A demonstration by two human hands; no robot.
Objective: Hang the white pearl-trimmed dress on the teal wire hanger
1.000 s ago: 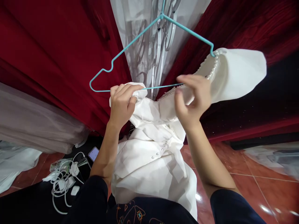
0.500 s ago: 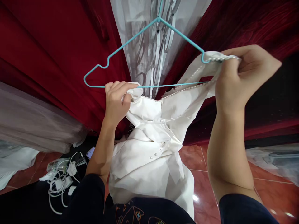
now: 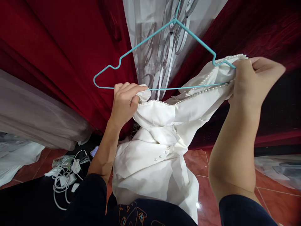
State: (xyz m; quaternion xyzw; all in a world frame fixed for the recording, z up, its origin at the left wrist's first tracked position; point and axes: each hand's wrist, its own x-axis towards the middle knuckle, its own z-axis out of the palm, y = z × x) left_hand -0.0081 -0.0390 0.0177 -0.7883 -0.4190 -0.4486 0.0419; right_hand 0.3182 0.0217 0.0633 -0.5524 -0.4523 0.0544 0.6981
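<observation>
A white satin garment (image 3: 155, 150) with a pearl-trimmed neckline and small buttons hangs down in front of me. A teal wire hanger (image 3: 150, 47) hangs above it, its right end tucked into the garment's right shoulder. My right hand (image 3: 254, 81) is closed on that shoulder, pinching the fabric at the hanger's right notch. My left hand (image 3: 124, 102) is closed on the garment's left shoulder edge, just under the hanger's bottom bar. The hanger's left end is bare.
Dark red velvet drapes (image 3: 58, 56) and a sheer patterned white curtain (image 3: 160, 37) hang behind. A grey fabric (image 3: 35, 122) lies at the left. White chargers and cables (image 3: 63, 179) and a phone (image 3: 94, 151) lie on the glossy red tile floor (image 3: 211, 188).
My right hand went from the neckline out to the garment's right shoulder and closed on it at the hanger's end. The hanger swung slightly. The left hand kept its grip.
</observation>
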